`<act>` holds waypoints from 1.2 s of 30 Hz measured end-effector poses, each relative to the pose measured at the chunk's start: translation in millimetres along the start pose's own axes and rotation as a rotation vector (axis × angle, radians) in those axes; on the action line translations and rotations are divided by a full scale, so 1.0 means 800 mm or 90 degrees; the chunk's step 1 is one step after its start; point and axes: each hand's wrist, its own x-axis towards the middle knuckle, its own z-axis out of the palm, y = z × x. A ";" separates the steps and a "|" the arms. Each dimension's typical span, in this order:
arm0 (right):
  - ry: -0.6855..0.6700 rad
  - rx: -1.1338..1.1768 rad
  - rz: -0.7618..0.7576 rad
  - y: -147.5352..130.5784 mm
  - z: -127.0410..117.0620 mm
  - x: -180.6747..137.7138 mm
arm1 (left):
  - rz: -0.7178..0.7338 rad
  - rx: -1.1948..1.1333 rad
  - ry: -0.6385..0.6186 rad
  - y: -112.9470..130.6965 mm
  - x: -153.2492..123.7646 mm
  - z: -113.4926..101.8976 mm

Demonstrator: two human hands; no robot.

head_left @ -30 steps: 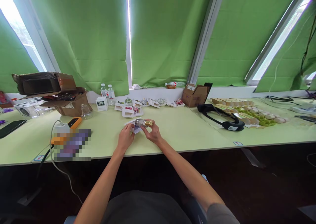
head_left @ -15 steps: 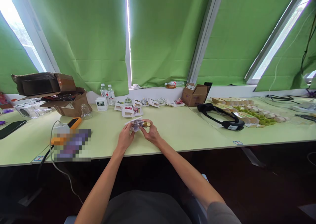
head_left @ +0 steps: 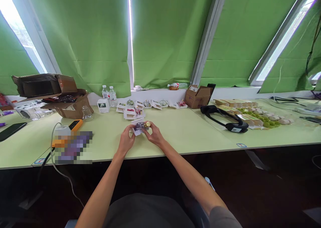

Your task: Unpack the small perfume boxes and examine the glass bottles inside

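Head view: the left hand point(head_left: 126, 140) curls its fingers snugly on one thin white card carton point(head_left: 137, 132); the right hand point(head_left: 155, 136) pinches one glossy, see-through bottle point(head_left: 140, 126) near its shiny, round gold cap point(head_left: 147, 124). The bottle lies sideways against the carton, between both hands, over the smooth pale-green tabletop point(head_left: 175, 131); how far it sits inside cannot be told. Behind stand two clear plastic water bottles point(head_left: 112, 95) and one closed, boxy white carton point(head_left: 103, 105).

One gold-capped bottle point(head_left: 142, 126) — two upright water bottles point(head_left: 112, 95), three brown boxes point(head_left: 198, 97), one black headset point(head_left: 237, 127)
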 end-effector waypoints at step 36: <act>-0.041 0.028 -0.040 -0.014 -0.015 0.014 | 0.007 -0.074 -0.053 -0.001 0.005 -0.021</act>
